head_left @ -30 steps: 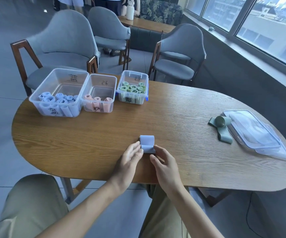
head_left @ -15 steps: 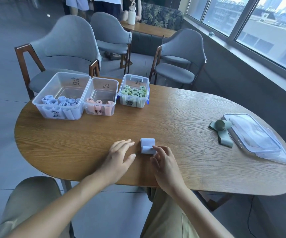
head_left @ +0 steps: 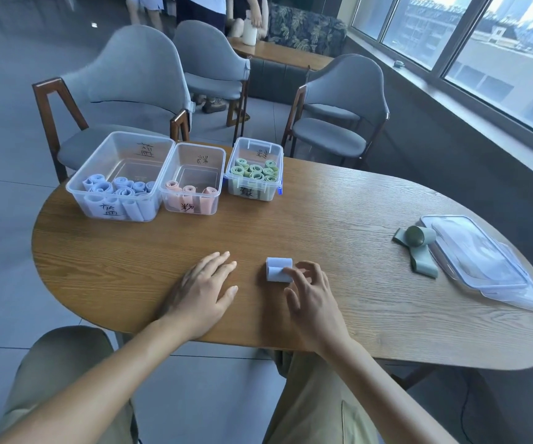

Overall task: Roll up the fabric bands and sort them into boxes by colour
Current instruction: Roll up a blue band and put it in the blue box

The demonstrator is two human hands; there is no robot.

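A light blue band (head_left: 278,269), rolled up, lies on the wooden table (head_left: 338,219) near its front edge. My right hand (head_left: 311,294) is just behind it, its bent index fingertip touching the roll's right end and the thumb apart from it. My left hand (head_left: 202,288) rests flat on the table to the left of the roll, holding nothing. At the far left stand three clear boxes: one with blue rolls (head_left: 98,206), one with pink rolls (head_left: 194,155), one with green rolls (head_left: 258,147).
A partly rolled green band (head_left: 418,248) lies at the right beside stacked clear box lids (head_left: 483,267). Grey chairs (head_left: 137,91) stand behind the table. A windowed wall runs along the right. People stand at another table far back.
My left hand has let go of the blue roll and slid left, and it lies flat on the table. My right hand stays at the roll.
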